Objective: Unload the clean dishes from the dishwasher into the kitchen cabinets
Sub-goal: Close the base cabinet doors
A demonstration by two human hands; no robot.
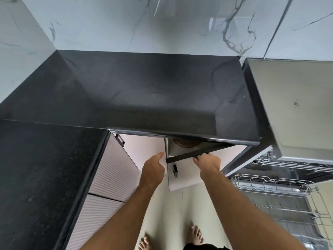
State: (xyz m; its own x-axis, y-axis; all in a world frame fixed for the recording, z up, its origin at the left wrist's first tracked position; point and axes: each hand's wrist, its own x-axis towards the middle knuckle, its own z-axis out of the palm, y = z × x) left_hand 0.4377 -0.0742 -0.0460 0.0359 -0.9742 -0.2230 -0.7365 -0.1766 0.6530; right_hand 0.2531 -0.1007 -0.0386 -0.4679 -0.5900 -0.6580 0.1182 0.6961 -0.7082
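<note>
Fingers of the right hand curl closed over the dark top edge of a white cabinet door, which stands ajar below the front edge of the worktop. Just left of that door, the left hand is loosely closed and holds nothing, its thumb stretched toward the door's hinge-side edge; whether it touches cannot be told.

Largest in view, the black worktop turns an L, one run along the marble-look wall and one down the left side. At its right end sits the dishwasher, its door open, with the wire upper rack and the pulled-out lower rack showing no dishes that can be made out. Ribbed pale cabinet fronts stand under the left run. Inside the opened cabinet, close under the worktop's front edge, a round brown object shows only in part. Bare feet stand on the pale floor.
</note>
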